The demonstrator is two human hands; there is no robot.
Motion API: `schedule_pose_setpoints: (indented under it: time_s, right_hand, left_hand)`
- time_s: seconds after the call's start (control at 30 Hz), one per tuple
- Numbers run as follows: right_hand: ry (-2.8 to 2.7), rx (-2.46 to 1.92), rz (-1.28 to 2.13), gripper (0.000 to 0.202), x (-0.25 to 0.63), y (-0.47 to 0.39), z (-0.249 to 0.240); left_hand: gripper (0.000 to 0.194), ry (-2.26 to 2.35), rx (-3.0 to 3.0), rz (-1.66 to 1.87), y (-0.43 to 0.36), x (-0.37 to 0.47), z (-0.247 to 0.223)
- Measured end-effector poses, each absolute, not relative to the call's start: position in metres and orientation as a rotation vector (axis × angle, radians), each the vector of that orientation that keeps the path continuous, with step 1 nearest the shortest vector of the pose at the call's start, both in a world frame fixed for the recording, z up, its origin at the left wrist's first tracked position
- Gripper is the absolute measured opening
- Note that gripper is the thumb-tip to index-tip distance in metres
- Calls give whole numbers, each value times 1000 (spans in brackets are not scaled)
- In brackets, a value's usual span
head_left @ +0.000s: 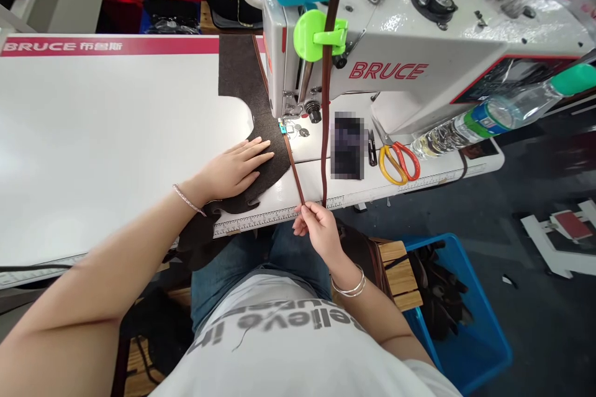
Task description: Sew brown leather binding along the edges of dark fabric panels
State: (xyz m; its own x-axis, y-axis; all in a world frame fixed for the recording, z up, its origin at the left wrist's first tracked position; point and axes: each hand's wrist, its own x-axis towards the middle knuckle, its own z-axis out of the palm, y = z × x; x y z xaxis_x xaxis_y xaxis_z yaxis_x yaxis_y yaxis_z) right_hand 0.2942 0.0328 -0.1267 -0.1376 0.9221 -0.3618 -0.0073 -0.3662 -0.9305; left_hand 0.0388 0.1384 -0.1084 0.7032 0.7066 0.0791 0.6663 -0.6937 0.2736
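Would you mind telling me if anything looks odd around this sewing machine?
I see no spill or damage near the dark fabric or brown strip. Two oddities: a stray white scrap lies on the floor right of the blue bin, and a dark patch left of the scissors is pixelated, hiding what it is.

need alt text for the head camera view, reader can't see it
At a white sewing machine, a person's left hand lies on dark brown material while the right hand pinches a thin brown strip running toward the needle area. To the right are scissors with yellow and red handles and a clear bottle with a green cap.
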Motion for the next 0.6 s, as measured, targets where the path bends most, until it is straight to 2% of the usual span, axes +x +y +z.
schedule_pose_setpoints:
  time_s: [0.2, 0.4, 0.5, 0.6]
  right_hand:
    - [-1291, -1277, 1489, 26, 292, 34, -117]
    - [-1902, -1163, 800, 26, 264, 78, -109]
    - [-2065, -1065, 651, 27, 252, 100, -117]
    - [-2144, -1043, 574, 27, 247, 109, -125]
  left_hand:
    - [51, 1200, 2601, 298, 131, 42, -105]
    - [54, 1466, 2357, 372, 90, 40, -90]
    - [49, 1646, 2211, 546, 46, 36, -88]
    - [47, 1938, 2084, 818, -11, 36, -107]
